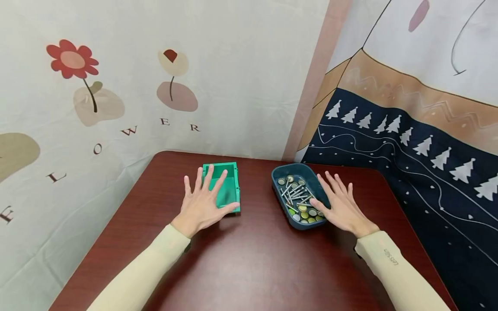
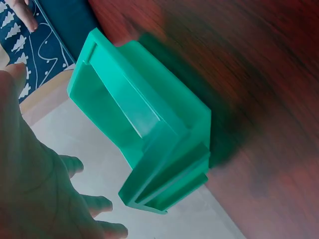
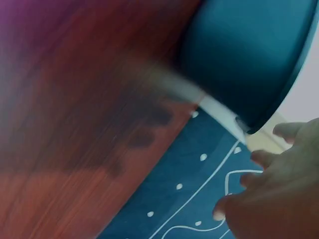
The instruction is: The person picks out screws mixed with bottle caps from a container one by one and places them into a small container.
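Note:
My left hand (image 1: 200, 208) is held with spread fingers over the near left part of a green plastic bin (image 1: 229, 186), whose visible inside is bare. In the left wrist view the fingers stand apart from the bin (image 2: 134, 109). My right hand (image 1: 342, 209), fingers also spread, is over the right side of a dark blue tray (image 1: 277, 172). Several silver screws or nails (image 1: 297, 193) lie in the tray, with round bottle-cap-like discs (image 1: 304, 215) around them. The right wrist view shows the tray's outer wall (image 3: 244, 55) beside the fingers. Neither hand holds anything.
Both containers stand toward the back of a dark red-brown wooden table (image 1: 253, 263), with a strip of tabletop between them. A pale printed curtain (image 1: 241, 77) hangs behind the table, and a navy cloth with white trees (image 1: 373, 142) hangs at the right.

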A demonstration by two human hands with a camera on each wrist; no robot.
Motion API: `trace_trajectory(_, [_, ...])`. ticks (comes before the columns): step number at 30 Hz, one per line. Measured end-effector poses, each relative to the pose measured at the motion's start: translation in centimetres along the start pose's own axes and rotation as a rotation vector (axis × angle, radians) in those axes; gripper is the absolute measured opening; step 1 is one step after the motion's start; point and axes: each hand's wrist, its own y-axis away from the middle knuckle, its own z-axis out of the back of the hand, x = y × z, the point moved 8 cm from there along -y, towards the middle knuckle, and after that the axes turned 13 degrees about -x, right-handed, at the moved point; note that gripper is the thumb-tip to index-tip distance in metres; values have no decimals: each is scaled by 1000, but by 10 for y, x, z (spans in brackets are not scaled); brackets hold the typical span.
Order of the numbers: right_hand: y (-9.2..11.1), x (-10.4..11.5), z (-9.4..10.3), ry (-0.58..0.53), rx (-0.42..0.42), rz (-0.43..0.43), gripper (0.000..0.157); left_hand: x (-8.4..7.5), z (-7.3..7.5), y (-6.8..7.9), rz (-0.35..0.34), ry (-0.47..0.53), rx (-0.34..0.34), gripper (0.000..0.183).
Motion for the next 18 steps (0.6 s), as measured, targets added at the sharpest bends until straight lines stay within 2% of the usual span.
trace_trajectory(6, [-13, -11, -9, -60, 65, 19, 92, -3, -1, 3, -13, -10, -4, 113])
trace_trajectory(12, [-16, -12, -26, -110, 110, 41, 93, -5, -4, 6, -19, 1, 4, 112])
trace_trajectory(18, [-15, -11, -33, -106, 110, 18, 100, -16, -4, 2, -43, 26, -1, 110])
